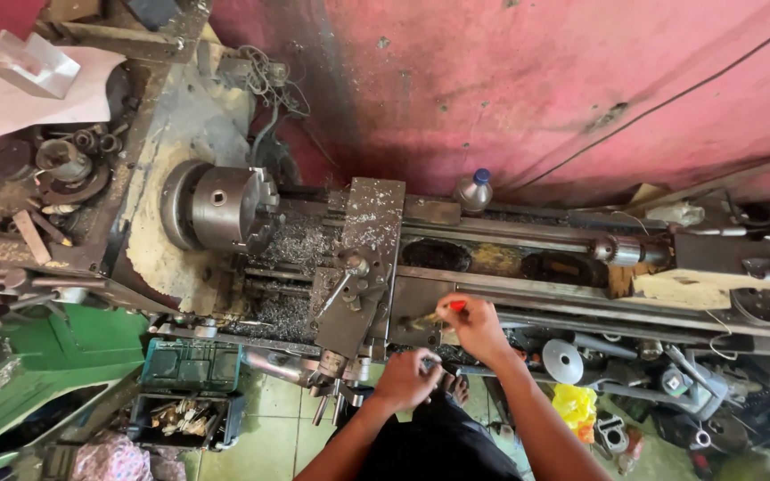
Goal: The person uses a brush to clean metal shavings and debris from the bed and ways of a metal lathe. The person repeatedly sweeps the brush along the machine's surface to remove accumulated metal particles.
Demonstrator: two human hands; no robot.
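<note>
The right hand [476, 328] pinches a small red-handled brush [443, 313] against the lathe carriage [360, 267], while the left hand [407, 379] curls closed around a front handwheel. Short, light strokes toward the chip-covered bed suit best, judging by the swarf.

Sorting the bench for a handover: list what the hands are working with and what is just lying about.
In use:
- right hand holding a red-handled brush at the lathe bed
- left hand on the carriage handwheel
- carriage

Lying about:
- plastic bottle
- green toolbox
- yellow bag
- white paper
- chuck, empty
</note>
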